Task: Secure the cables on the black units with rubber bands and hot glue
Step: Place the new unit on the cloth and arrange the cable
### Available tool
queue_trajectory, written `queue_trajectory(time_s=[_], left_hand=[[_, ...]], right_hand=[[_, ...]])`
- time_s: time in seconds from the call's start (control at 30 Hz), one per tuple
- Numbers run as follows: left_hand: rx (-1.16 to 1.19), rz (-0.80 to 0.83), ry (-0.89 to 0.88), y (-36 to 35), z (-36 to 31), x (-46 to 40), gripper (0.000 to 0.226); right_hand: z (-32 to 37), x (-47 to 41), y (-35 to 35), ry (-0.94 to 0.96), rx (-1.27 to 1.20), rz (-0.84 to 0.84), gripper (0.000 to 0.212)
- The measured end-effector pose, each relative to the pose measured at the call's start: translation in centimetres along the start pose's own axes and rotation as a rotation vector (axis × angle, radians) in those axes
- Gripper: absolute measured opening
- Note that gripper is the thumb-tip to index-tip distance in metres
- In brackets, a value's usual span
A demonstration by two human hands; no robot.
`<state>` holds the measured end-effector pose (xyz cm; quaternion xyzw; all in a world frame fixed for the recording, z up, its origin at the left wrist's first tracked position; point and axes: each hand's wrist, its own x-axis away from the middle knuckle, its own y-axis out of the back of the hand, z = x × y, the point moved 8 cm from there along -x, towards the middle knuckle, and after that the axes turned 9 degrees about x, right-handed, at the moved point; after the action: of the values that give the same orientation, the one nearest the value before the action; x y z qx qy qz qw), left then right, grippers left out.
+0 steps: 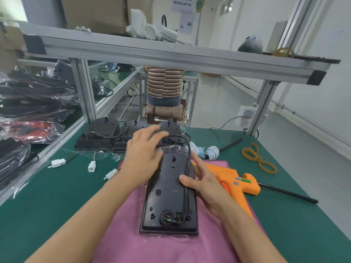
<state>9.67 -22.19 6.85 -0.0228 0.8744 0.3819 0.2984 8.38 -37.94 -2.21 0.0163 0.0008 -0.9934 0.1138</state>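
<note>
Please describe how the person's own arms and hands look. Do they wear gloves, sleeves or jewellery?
Both forearms are bare as far as the picture shows: no sleeves are visible. The left hand and right hand wear no gloves, rings, watch or bracelet. Fingernails are short and unpainted.

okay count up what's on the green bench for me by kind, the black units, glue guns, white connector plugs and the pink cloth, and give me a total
Black units: 4, one on the pink cloth, three at the back
Orange glue gun: 1
White connector plugs: 3
Pink cloth: 1
Total: 9
</note>
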Motion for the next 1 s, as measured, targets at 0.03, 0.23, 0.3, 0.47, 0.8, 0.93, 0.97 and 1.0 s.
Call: queue_trajectory(time_s=[0.03,0.23,0.3,0.47,0.8,0.93,0.97,1.0], left_hand=[[-0.059,0.048,-0.13,-0.8,-1.7,-1.6,0.06],[-0.436,0.622,-0.347,-8.1,-3.5,-5.4,0.041],[-0.384,0.55,-0.363,-7.3,-2.9,-5.9,0.025],[0.097,0.419,-0.104,-4.2,1.4,-5.3,0.019],[0.441,0.103,0.448,-4.5,6.9,-1.6,0.019],[0.346,0.07,0.545,-4.3,7.9,-0.5,0.024],[0.325,0.08,0.56,-4.2,8.0,-0.2,0.024],[0.313,0.095,0.569,-4.3,8.1,0.1,0.023]], right_hand=[[-0.2,-0.1,0.1,-0.023,-0.012,-0.009,0.09],[-1.2,0.0,0.8,-0.116,-0.015,-0.052,0.112],[-1.7,0.3,1.3,-0.133,-0.05,-0.09,0.109],[-2.8,0.6,1.9,-0.152,-0.154,-0.13,0.054],[-3.2,0.3,0.3,-0.22,-0.188,-0.149,0.033],[-3.7,-0.3,0.5,-0.301,0.014,-0.286,0.032],[-3.9,-0.4,0.7,-0.312,0.092,-0.317,0.033],[-4.0,-0.4,0.8,-0.314,0.153,-0.339,0.033]])
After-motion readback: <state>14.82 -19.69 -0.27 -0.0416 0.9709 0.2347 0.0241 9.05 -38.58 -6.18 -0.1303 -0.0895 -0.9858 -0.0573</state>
